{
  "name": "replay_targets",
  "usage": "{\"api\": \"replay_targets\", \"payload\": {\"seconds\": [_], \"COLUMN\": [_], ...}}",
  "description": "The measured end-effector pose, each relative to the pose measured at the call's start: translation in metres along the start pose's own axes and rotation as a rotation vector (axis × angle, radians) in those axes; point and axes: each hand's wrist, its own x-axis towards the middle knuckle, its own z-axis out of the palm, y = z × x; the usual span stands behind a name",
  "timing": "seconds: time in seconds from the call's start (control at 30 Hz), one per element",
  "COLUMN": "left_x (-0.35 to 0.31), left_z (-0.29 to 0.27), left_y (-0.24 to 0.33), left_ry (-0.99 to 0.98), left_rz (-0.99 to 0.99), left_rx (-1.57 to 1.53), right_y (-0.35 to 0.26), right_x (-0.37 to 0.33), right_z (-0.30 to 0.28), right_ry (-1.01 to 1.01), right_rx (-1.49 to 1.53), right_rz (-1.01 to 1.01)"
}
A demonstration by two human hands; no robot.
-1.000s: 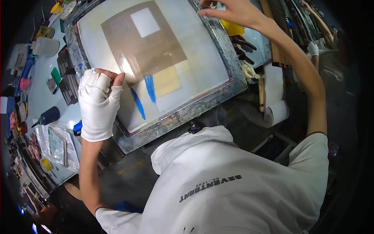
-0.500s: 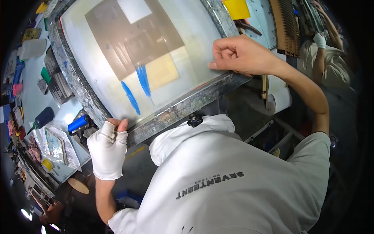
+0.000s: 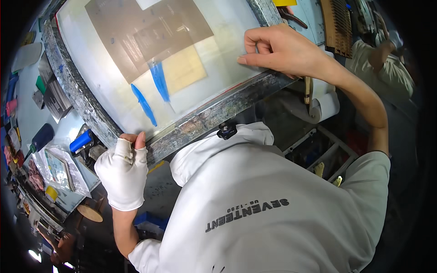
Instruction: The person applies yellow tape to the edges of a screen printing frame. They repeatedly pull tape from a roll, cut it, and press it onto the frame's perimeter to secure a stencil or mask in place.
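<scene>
A screen printing frame (image 3: pixel 195 119) with dark, paint-stained bars lies in front of me. Its pale mesh (image 3: pixel 227 50) carries a brown rectangle (image 3: pixel 150 38) and two streaks of blue, a narrow one (image 3: pixel 144 105) and a wider one (image 3: pixel 159 82). At the near left corner, my left hand (image 3: pixel 123 170) wears a white glove with bare thumb and fingertip, closed on the bar. My bare right hand (image 3: pixel 284 52) is closed over the near right corner, its fingers curled and its thumb above the mesh. The fingers' undersides are hidden.
At left a bench holds a blue roller (image 3: pixel 81 141), a dark bottle (image 3: pixel 42 138) and a clear plastic bag (image 3: pixel 61 168). A toothed wooden rack (image 3: pixel 336 32) and a white paper roll (image 3: pixel 327 107) are on the right. Another person (image 3: pixel 382 68) works at far right.
The frame sits a little farther left and higher in view, both hands still at its near corners. The other person's gloved hand at far right has shifted.
</scene>
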Motion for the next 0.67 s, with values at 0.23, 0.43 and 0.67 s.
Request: {"api": "replay_targets", "payload": {"seconds": [0.23, 0.43, 0.67], "left_x": [0.001, 0.000, 0.001], "left_z": [-0.001, -0.001, -0.003], "left_y": [0.002, 0.001, 0.002], "left_ry": [0.006, 0.005, -0.010], "left_rz": [0.018, -0.005, -0.032], "left_rx": [0.020, -0.013, -0.038], "right_y": [-0.002, -0.008, -0.034], "right_x": [0.005, 0.003, 0.024], "right_z": [0.005, 0.001, -0.026], "right_ry": [0.051, 0.133, -0.237], "right_rx": [-0.171, -0.341, 0.444], "right_rz": [-0.069, -0.126, -0.049]}}
